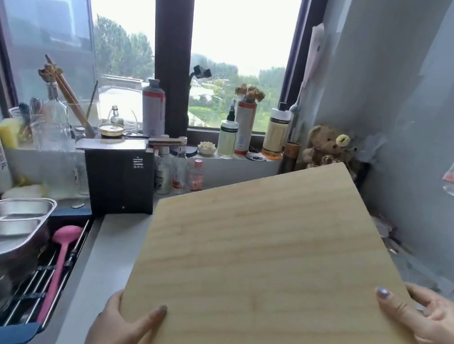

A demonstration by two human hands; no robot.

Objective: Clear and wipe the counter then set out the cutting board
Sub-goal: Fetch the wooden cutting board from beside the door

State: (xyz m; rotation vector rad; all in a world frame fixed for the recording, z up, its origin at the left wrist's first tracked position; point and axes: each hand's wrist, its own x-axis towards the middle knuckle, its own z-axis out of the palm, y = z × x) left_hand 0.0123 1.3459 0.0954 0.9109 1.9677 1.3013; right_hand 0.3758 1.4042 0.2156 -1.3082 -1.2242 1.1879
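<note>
Cutting board [279, 268] gripped by left hand [119, 329], right hand [437, 333], thumbs on top.

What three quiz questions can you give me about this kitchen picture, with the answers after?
1. True or false: the left hand and the right hand both hold the cutting board.
2. The long spoon in the sink rack is: A pink, B green, C black.
3. Which toy sits in the corner by the window?
Key: 1 true; 2 A; 3 the teddy bear.
</note>
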